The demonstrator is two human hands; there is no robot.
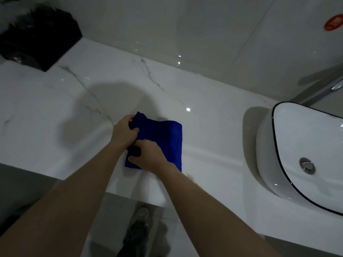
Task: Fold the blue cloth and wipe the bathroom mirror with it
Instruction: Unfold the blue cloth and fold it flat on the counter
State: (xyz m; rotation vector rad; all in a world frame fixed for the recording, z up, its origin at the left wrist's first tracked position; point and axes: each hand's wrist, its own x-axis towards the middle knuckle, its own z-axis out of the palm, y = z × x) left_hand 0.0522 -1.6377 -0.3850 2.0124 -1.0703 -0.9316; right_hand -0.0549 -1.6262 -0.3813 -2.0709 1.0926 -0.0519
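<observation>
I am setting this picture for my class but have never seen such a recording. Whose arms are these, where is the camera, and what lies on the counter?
No machine here: a person wears a wide-angle camera on the head, looking forward and down, so the two bare arms are their own. The left hand and the right hand both grip the left edge of a blue fabric cloth, already folded over, lying on a white marble-patterned counter. To the right stands a white oval basin with a dark rim and a metal drain; a chrome tap shows beyond it at the picture's edge. A black box sits at the far left by the wall.
</observation>
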